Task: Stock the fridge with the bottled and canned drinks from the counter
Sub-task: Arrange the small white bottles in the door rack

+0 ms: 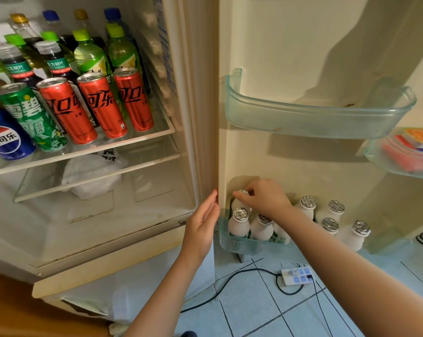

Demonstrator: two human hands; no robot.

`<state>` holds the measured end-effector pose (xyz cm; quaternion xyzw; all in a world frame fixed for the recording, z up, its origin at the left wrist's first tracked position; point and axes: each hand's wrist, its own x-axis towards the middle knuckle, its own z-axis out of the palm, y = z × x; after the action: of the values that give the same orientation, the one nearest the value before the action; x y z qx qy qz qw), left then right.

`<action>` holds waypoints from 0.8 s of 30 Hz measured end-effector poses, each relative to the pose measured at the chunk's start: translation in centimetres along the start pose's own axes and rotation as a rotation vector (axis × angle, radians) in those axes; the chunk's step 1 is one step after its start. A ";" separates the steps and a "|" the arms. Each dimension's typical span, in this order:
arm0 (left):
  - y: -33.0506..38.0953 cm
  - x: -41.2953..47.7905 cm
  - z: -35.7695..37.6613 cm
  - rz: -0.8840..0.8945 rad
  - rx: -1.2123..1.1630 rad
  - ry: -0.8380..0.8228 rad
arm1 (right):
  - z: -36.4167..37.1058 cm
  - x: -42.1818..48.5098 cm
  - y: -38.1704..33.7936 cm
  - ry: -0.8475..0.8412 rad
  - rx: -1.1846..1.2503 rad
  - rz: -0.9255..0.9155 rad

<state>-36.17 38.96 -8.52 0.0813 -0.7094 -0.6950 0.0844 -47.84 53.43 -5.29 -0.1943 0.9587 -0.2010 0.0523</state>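
Down in the lowest door bin (pixel 234 244), the right hand (pixel 264 199) pinches the foil cap of a small white bottle (pixel 239 203) at the back corner, seating it among the other white bottles (pixel 332 212) already there. The left hand (pixel 202 223) rests flat and slack on the door's edge, holding nothing. Cans (pixel 96 105) and tall bottles (pixel 88 52) crowd the main shelf, so stocking looks nearly done; the counter is out of sight.

A white power strip (pixel 297 276) lies on the tiled floor (pixel 249 307); a white plastic bag (pixel 93 176) sits nearby.
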 end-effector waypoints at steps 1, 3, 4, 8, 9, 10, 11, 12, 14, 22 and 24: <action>0.0 0.0 0.0 0.000 0.004 -0.002 | 0.0 -0.1 0.1 0.008 0.003 0.008; 0.1 0.0 0.0 0.001 0.007 -0.002 | 0.0 -0.3 0.4 0.018 0.018 0.022; 0.1 0.1 0.0 -0.003 0.007 0.001 | 0.0 -0.5 0.4 0.020 0.028 0.027; 0.2 0.4 0.0 -0.016 0.009 0.012 | -0.2 -1.9 0.0 0.170 0.044 0.048; 0.1 0.4 0.0 -0.013 0.015 0.013 | -0.3 -2.5 -0.1 0.248 0.040 0.029; 0.1 0.4 0.0 -0.007 0.023 0.013 | -0.4 -3.1 -0.1 0.309 0.041 -0.004; 0.0 0.4 0.0 0.001 0.031 0.012 | -0.6 -3.7 0.0 0.343 0.040 -0.049; -0.1 0.3 0.0 0.010 0.036 0.015 | -0.8 -4.3 0.1 0.344 0.032 -0.099; -0.2 0.3 0.0 0.023 0.047 0.027 | -1.2 -5.2 0.7 0.232 -0.023 -0.199; -0.6 0.3 0.4 0.033 0.046 0.065 | -1.5 -6.1 2.4 -0.086 -0.282 -0.259; -0.7 0.3 0.5 0.031 0.040 0.068 | -1.6 -6.0 2.4 -0.066 -0.265 -0.213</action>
<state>-36.54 39.32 -9.24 0.0957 -0.7211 -0.6760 0.1176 -43.45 58.44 -4.66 -0.3064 0.9486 -0.0706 0.0359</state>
